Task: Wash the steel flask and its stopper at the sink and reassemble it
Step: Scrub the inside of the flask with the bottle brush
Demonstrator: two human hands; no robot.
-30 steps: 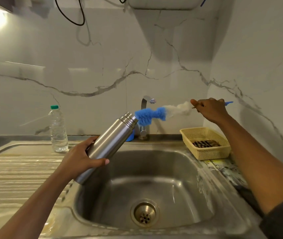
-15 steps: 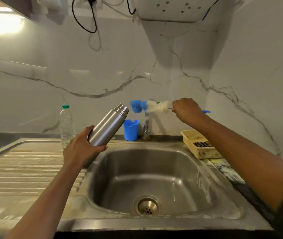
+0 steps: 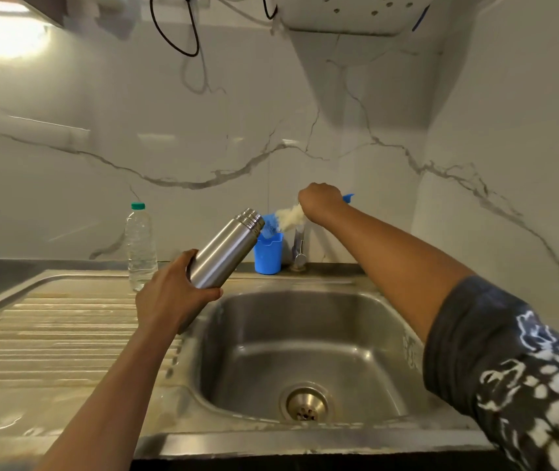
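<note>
Over the left edge of the steel sink (image 3: 305, 436), the left grip (image 3: 172, 297) clasps the lower body of the steel flask (image 3: 227, 249), which tilts with its mouth up and to the right. The bottle brush (image 3: 288, 217) meets that mouth, its handle clenched in the right grip (image 3: 320, 205). Behind them on the bench stand a blue cup (image 3: 268, 254), the tap (image 3: 300, 248) and a water bottle (image 3: 140, 246).

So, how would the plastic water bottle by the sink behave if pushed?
The plastic water bottle stands tall and narrow on the drainboard, so it would probably tip. Its round body would then likely roll. Thin clear walls may dent under grip.
</note>
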